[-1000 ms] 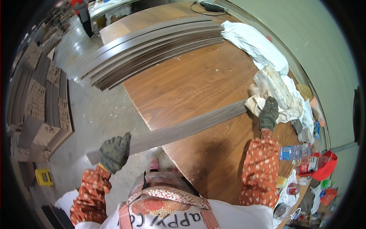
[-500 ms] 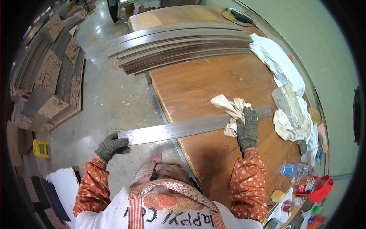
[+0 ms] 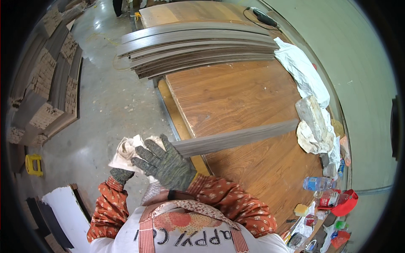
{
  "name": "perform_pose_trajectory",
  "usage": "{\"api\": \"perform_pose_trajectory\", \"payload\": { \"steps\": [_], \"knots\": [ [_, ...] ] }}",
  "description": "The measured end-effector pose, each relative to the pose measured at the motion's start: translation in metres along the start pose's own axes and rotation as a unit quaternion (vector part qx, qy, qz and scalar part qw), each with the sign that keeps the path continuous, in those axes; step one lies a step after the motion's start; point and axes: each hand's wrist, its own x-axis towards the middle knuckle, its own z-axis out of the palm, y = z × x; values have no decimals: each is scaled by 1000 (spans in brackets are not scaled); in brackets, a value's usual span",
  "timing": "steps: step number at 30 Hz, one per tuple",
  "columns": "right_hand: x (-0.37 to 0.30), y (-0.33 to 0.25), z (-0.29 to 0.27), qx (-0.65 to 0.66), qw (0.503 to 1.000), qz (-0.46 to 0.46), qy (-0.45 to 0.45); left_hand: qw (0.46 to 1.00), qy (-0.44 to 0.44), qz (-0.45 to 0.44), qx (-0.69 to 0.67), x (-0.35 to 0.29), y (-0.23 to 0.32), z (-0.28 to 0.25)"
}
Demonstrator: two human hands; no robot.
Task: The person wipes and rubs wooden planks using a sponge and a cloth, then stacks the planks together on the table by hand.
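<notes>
A long grey wood-grain plank (image 3: 240,137) lies across the brown table, its near-left end reaching past the edge. My right hand (image 3: 171,166), in a dark knit glove, presses a crumpled off-white rag (image 3: 126,152) over that end, fingers laid across the cloth. Just below the rag is my left hand (image 3: 122,175), gloved alike, at the plank's end. The rag hides most of its fingers and the tip of the plank.
Several similar planks (image 3: 202,42) are stacked across the table's far part. White cloth (image 3: 301,69), a wrapped block (image 3: 312,114) and plastic bottles (image 3: 318,183) line the right side. Tall plank stacks (image 3: 44,76) and a yellow stool (image 3: 33,164) stand on the floor at left.
My right hand has swept the rag leftward along the plank, from its right part to its left end. My left hand stays near that end, now partly covered by the rag.
</notes>
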Motion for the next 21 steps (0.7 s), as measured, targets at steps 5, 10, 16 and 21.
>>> {"api": "perform_pose_trajectory", "payload": {
  "steps": [5,10,16,21],
  "knots": [
    [-36,62,-78,147,926,286,-198,971,-25,-206,-119,-6,61,-8],
    [-181,135,-138,-135,920,366,-26,947,-41,-176,-266,1,53,-5],
    [-99,80,-94,-113,951,277,-82,950,-75,-164,-253,2,53,-6],
    [12,9,10,64,994,82,-18,983,-110,23,147,2,10,-11]
  ]
}}
